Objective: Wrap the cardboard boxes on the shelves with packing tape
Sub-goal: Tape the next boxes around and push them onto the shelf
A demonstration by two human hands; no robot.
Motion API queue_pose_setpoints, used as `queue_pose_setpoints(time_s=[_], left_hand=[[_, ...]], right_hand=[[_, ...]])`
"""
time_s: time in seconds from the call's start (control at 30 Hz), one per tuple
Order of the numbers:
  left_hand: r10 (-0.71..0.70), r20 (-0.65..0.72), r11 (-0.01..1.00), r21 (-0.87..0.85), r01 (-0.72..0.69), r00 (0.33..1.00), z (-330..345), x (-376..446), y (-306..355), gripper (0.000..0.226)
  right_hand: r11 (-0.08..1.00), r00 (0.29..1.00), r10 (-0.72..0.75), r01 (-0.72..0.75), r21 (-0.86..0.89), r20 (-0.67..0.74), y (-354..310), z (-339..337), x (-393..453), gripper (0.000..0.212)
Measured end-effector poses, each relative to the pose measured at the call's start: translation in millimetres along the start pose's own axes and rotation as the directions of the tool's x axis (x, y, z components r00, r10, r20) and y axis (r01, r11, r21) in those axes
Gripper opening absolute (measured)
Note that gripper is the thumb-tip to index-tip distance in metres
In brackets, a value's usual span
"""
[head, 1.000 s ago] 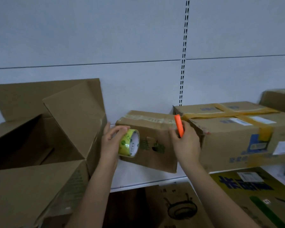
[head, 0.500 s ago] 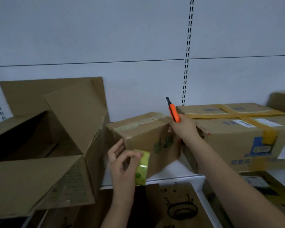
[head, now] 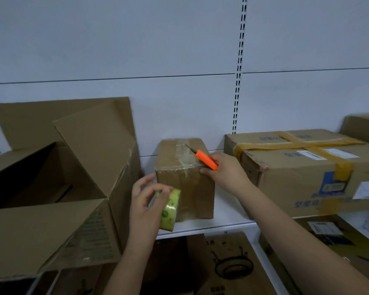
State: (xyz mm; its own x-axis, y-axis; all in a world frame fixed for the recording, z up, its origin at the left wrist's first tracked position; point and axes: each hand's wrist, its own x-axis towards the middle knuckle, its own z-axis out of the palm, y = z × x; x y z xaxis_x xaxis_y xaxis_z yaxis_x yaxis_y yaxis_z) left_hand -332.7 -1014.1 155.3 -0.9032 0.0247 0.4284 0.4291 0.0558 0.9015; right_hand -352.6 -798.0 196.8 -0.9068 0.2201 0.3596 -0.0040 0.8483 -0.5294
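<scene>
A small cardboard box (head: 190, 194) stands upright on the white shelf (head: 217, 222), with clear tape running over its top and down its front. My left hand (head: 146, 201) holds a yellow-green roll of packing tape (head: 169, 209) against the box's lower left front corner. My right hand (head: 224, 171) grips an orange utility knife (head: 206, 159), its blade pointing up-left over the taped top edge, while the fingers touch the box's upper right corner.
A large open cardboard box (head: 58, 184) with raised flaps fills the left. A wide box bound with yellow tape (head: 307, 167) sits to the right, another box (head: 362, 127) behind it. Flattened printed cartons (head: 232, 267) lie below the shelf edge.
The small box has been turned and set upright with its narrow end facing me. My left hand with the roll stayed at its lower left; my right hand with the knife came down onto the top.
</scene>
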Motion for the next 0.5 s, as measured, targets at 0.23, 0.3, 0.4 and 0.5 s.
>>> queue_pose_setpoints(time_s=[0.23,0.3,0.4,0.5], left_hand=[[-0.07,0.165,0.997,-0.014,0.074,0.984,10,16,31,0.022],[-0.082,0.253,0.991,-0.081,0.106,0.964,15,22,39,0.018],[-0.18,0.329,0.968,-0.106,0.226,0.927,22,33,42,0.014],[-0.302,0.365,0.929,-0.096,0.358,0.881,23,39,43,0.02]], right_hand=[[0.797,0.999,-0.032,0.026,0.603,-0.002,-32,-16,-50,0.037],[0.782,0.995,-0.094,0.05,0.621,0.039,-42,-13,-56,0.04],[0.764,0.999,0.0,0.034,0.644,-0.052,-48,-10,-57,0.019],[0.798,0.973,0.128,0.013,0.603,-0.191,-46,-9,-58,0.015]])
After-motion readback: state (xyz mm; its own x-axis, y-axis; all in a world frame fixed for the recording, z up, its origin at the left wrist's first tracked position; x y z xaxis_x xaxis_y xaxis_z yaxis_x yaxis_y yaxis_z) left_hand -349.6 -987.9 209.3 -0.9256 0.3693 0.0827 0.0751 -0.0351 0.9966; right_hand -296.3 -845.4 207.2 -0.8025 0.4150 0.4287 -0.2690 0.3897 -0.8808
